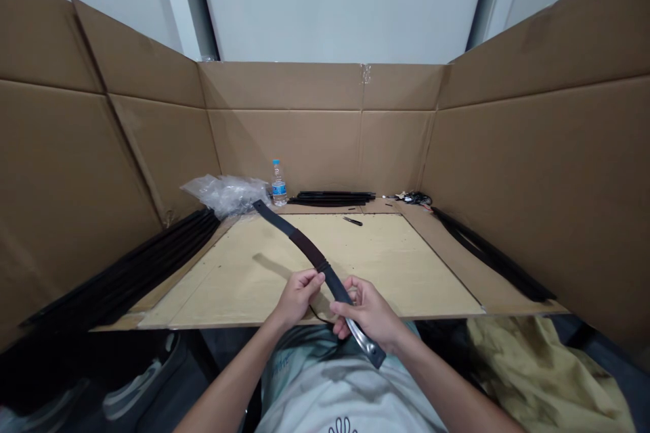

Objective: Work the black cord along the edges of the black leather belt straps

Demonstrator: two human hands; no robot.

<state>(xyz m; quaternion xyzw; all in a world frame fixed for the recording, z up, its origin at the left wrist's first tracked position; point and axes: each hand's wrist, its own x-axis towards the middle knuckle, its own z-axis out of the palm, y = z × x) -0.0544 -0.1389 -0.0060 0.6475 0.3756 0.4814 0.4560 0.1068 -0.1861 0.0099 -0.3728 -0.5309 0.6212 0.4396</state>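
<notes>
A long, curved, flat black strip [336,284] slants across the front of the board, its far end pointing up and left. There is a hole at each end, a dark brown wrapped section [308,248] around the middle and a shiny near end. My left hand [299,294] is closed, thumb and fingers pinching at the strip's left edge just below the wrapping. My right hand [366,311] grips the lower part between thumb and fingers. A thin dark cord [319,316] loops below, between my hands; where it leads is hidden.
A cream board [401,264] covers the table, with a small knife [352,221] on it. Black strips lie along the left [137,264], back [332,198] and right [492,254]. A water bottle [278,188] stands beside clear plastic wrap [228,194]. Cardboard walls [548,169] enclose three sides.
</notes>
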